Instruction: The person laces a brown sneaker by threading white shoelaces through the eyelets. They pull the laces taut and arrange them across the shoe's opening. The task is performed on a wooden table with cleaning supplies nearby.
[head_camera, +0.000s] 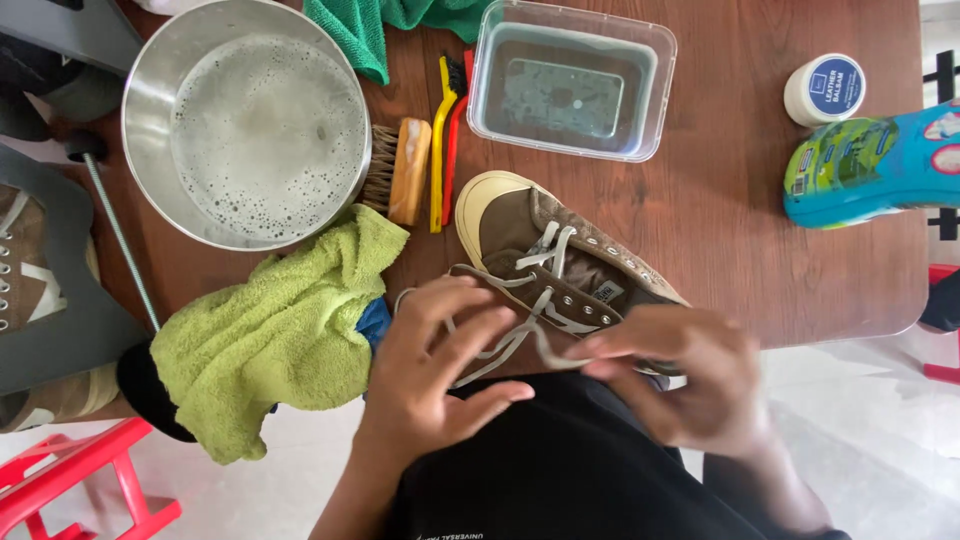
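Note:
A brown canvas sneaker (545, 245) with a cream toe cap lies at the near edge of the wooden table (740, 170), toe pointing away from me. My right hand (690, 375) pinches a white shoelace (520, 340) between thumb and fingers near the shoe's tongue. My left hand (435, 360) rests against the shoe's near side with fingers spread, touching the loosened lace.
A steel bowl of soapy water (245, 120), a wooden brush (400, 170), yellow and red thin brushes (445, 140), a clear plastic tub of water (570, 80), a green towel (280, 330), a white jar (825, 88), a turquoise bottle (880, 165), a red stool (90, 475).

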